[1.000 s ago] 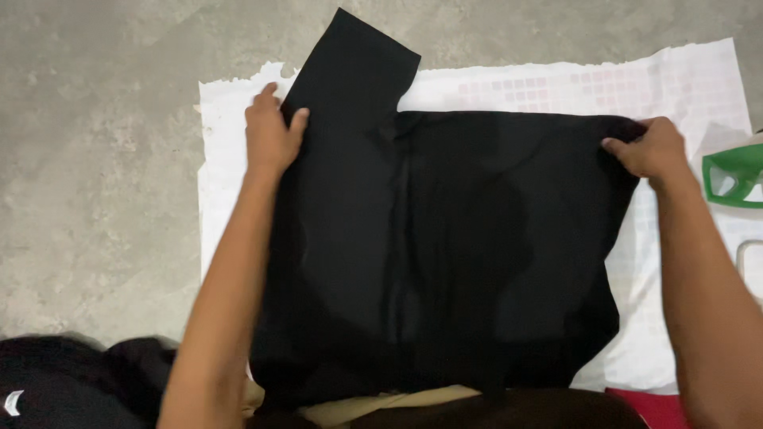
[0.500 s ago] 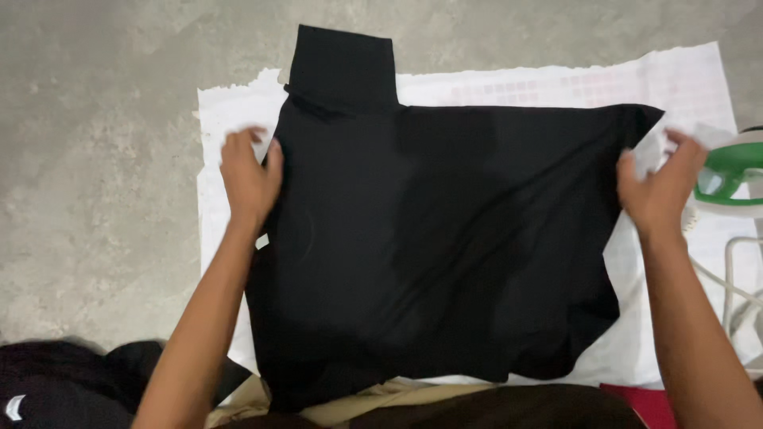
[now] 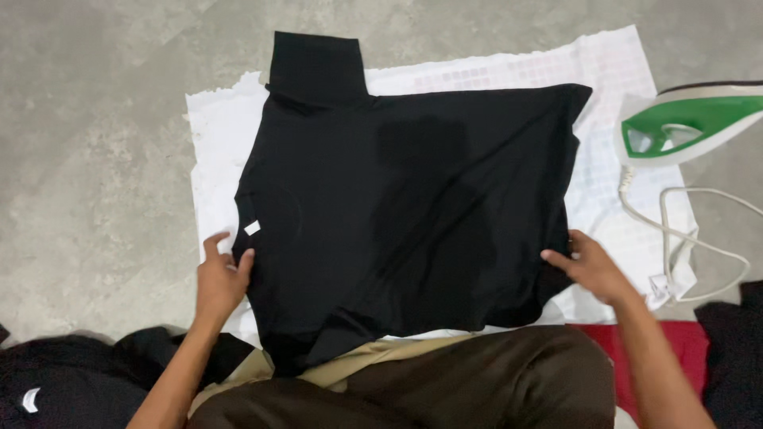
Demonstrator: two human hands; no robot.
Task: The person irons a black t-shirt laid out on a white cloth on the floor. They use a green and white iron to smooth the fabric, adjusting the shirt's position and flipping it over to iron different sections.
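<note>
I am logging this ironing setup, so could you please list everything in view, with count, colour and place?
black garment: one, black, spread flat on the white cloth, one sleeve pointing to the far edge
tag: one, white, on the garment's left edge
white cloth: one, white, laid on the floor under the garment
iron: one, green and white, at the cloth's right edge
cord: one, white, looping from the iron over the floor
floor: grey concrete, all around
dark clothes: a pile, black, bottom left
red fabric: one piece, bottom right
trousers: brown, the person's lap
left hand: on the garment's left edge
right hand: on the garment's right edge
</note>
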